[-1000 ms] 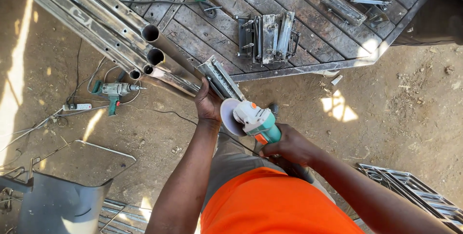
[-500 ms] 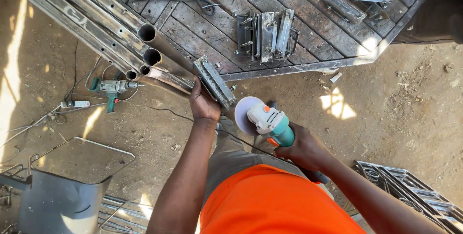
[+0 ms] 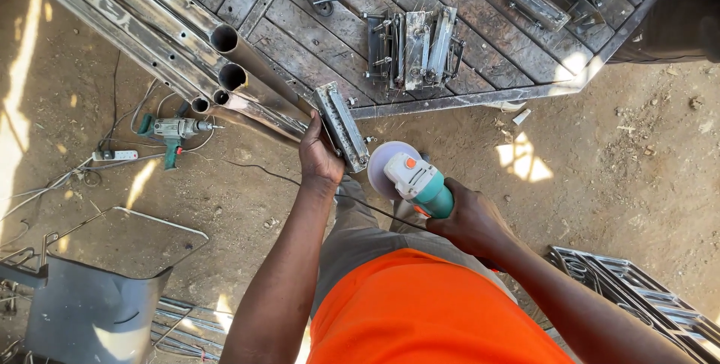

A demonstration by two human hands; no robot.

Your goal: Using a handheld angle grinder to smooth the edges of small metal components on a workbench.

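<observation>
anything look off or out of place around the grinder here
Nothing is spilled or visibly broken. The oddest point: a thin black cable trails loose over the dirt and under the left hand, which holds a metal bracket close to the disc of the angle grinder gripped by the right hand.

Long grey metal bracket [image 3: 341,125] tilted in hand, teal-and-white angle grinder [image 3: 417,182] just beside it

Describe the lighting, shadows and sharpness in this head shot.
Head view: mostly open shade, with hard sun patches burning out on the dirt and along the left edge; the left hand on the metal frame and the right hand on the grinder are evenly lit and sharp; the pipes show mild glare; straight edges bow slightly toward the corners.
</observation>
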